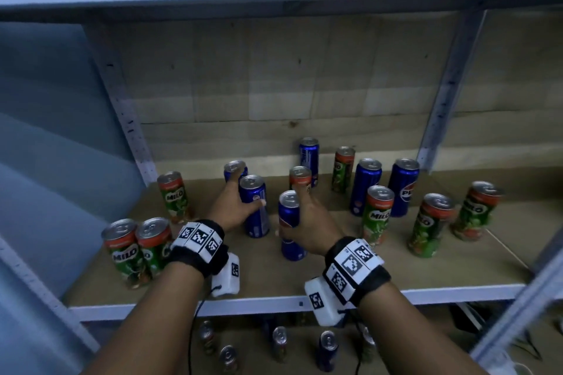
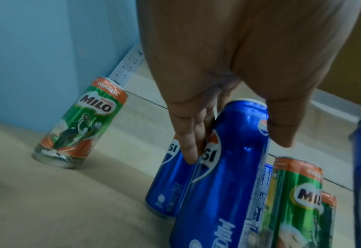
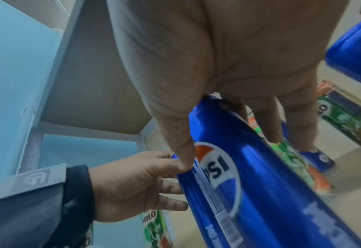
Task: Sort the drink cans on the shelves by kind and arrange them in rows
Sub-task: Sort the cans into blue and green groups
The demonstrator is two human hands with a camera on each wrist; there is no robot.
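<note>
L to R on the shelf (image 1: pixel 304 271): two Milo cans (image 1: pixel 137 250) stand touching at front-left, a third Milo (image 1: pixel 175 196) behind near the upright. L hand (image 1: pixel 236 207) has fingers curled round a Pepsi can (image 1: pixel 254 207), another Pepsi just behind it. R hand (image 1: pixel 304 228) grips a second Pepsi (image 1: pixel 289 225) w/ thumb on the label. Further R, Pepsis & Milos are still mixed. Judgement: both blues are mid-move; keep them upright, grip mid-body, set down beside other Pepsis w/o knocking neighbours, labels forward, rows straight.
</note>
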